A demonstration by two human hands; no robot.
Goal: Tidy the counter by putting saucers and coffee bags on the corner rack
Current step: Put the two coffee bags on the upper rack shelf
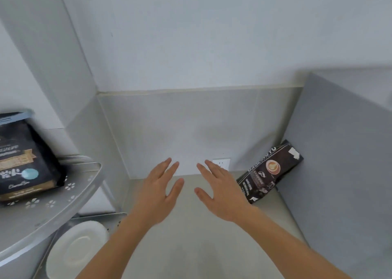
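Note:
A silver corner rack [84, 191] stands at the left. On its upper shelf sits a black coffee bag with gold labels [25, 162]. A white saucer [74, 249] lies on the rack's lower shelf. A second black coffee bag [269, 172] with a latte picture leans in the right corner of the counter against a grey panel. My left hand [159, 191] and my right hand [220, 191] hover side by side over the middle of the counter, palms down, fingers spread, holding nothing. The right hand is a short way left of the leaning bag.
The pale counter [191, 247] runs back to a tiled wall with a white socket [222, 163]. A tall grey panel [339, 162] closes off the right side. The rack's upper shelf overhangs the saucer at the left.

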